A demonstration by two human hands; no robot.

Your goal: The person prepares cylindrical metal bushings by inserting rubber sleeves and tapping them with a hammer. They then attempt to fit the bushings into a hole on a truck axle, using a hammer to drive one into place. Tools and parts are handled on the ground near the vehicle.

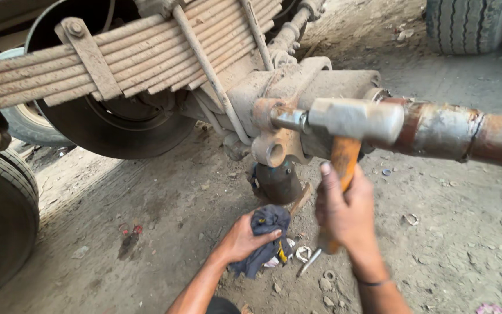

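Note:
My right hand (347, 212) grips the orange wooden handle of a heavy steel hammer (355, 119). Its head is raised level against a steel pin (290, 120) that sticks out of a rusty bracket (271, 142) on the truck axle (460, 131). Lower down, my left hand (245, 238) rests on the ground and clutches a dark blue rag (265, 235). A dark jack or stand (278, 181) sits under the bracket.
A leaf spring pack (129, 55) runs across the top left, with a brake drum (117, 125) behind it. Tyres stand at the left (1, 215) and top right (472, 23). Small rings and nuts (304, 254) lie on the dusty ground near my hands.

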